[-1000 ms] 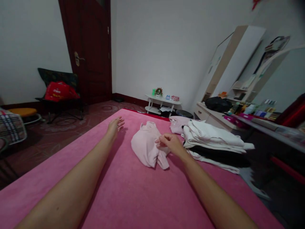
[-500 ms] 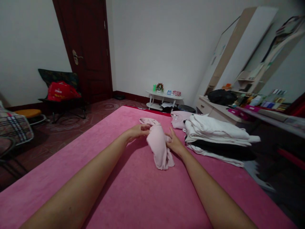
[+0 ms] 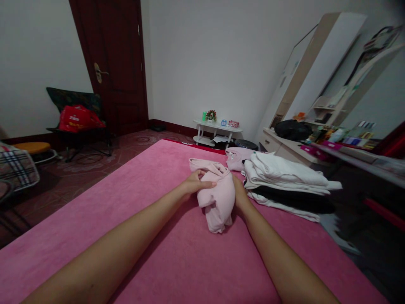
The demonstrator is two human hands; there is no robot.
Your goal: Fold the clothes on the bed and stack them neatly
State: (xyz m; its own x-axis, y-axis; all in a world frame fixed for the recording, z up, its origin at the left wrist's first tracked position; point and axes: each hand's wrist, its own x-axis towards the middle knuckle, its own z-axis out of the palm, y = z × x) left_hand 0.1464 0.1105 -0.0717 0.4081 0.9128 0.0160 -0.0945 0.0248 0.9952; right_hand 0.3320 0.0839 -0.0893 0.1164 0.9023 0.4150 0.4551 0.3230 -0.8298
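Note:
A pale pink garment (image 3: pixel 217 195) is bunched up in the middle of the pink bedspread (image 3: pixel 164 253). My left hand (image 3: pixel 195 184) grips its left side, thumb laid across the cloth. My right hand (image 3: pixel 238 195) is tucked behind the garment's right side, and its fingers are mostly hidden by the fabric. Right beside that hand stands a stack of folded clothes (image 3: pixel 286 182), white pieces over a dark one, with another pink garment (image 3: pixel 238 156) behind it.
The bed's far edge ends near a small white table (image 3: pixel 217 128) with small items. A dresser (image 3: pixel 292 148) with a black bag stands at the right. On the left are a dark door (image 3: pixel 110 67) and a chair holding a red bag (image 3: pixel 79 119).
My left hand came across from the bedspread and took hold of the pink garment. Both hands have gathered it into a tighter bundle, lifted slightly.

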